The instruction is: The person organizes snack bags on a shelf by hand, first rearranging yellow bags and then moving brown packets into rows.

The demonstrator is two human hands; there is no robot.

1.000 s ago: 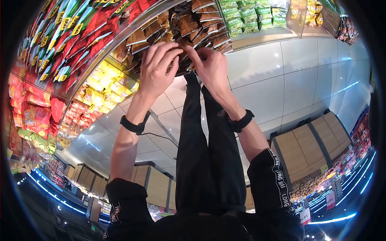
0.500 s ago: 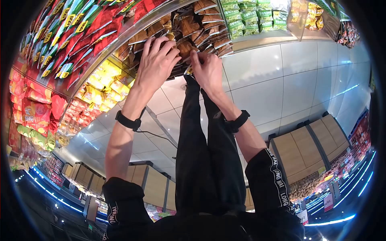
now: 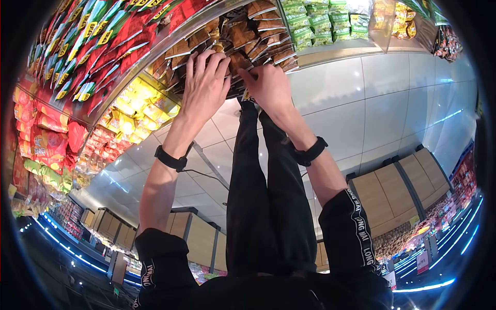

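Note:
Brown snack packets (image 3: 240, 36) stand in tight rows in a shelf compartment at the top middle. My left hand (image 3: 208, 82) lies over the front packets, fingers bent and a little apart; no packet shows clearly in its grasp. To its right, my right hand (image 3: 271, 89) is closed at the front edge of the rows, thumb toward the left hand. Its curled fingertips are hidden, so whatever they hold cannot be made out. Each wrist wears a black band, the left one (image 3: 171, 159) and the right one (image 3: 312, 151).
Red and green packets (image 3: 98, 46) fill the shelf at left, with yellow packets (image 3: 132, 111) below them. Green packets (image 3: 320, 23) sit right of the brown ones. A clear divider (image 3: 381, 26) stands farther right. Pale floor tiles (image 3: 372, 82) and wooden cabinets (image 3: 398, 188) lie behind.
My right hand has shifted slightly right and down, its fingers more curled. My left hand has moved slightly down and right, still over the brown packets.

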